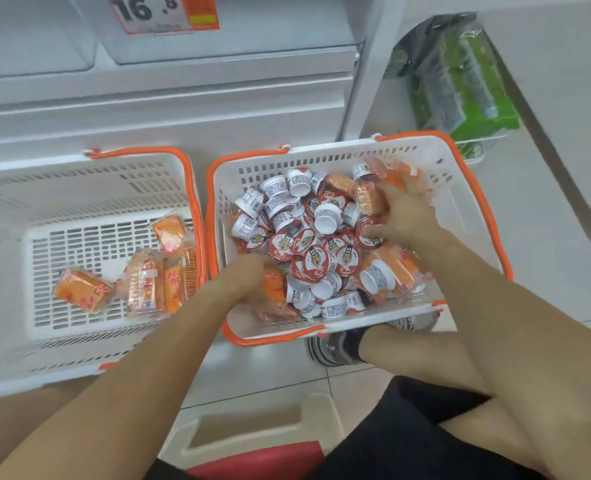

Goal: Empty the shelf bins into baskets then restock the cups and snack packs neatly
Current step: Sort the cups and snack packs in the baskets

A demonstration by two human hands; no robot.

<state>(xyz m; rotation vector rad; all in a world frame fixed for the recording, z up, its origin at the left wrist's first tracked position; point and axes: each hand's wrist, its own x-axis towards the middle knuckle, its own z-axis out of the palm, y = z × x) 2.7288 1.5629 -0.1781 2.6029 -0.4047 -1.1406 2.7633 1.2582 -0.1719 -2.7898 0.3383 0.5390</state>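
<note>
Two white baskets with orange handles stand on the floor below the shelf. The right basket holds a heap of small cups with red tiger lids, mixed with orange snack packs. My left hand is down in its near left corner, gripping an orange snack pack. My right hand reaches into the far right part and holds orange snack packs in its fingers. The left basket holds several orange snack packs on its bottom.
Clear shelf bins with a price tag sit above the baskets. A green wrapped package lies in a wire rack at the right. My shoe is just below the right basket. A white and red stool is under me.
</note>
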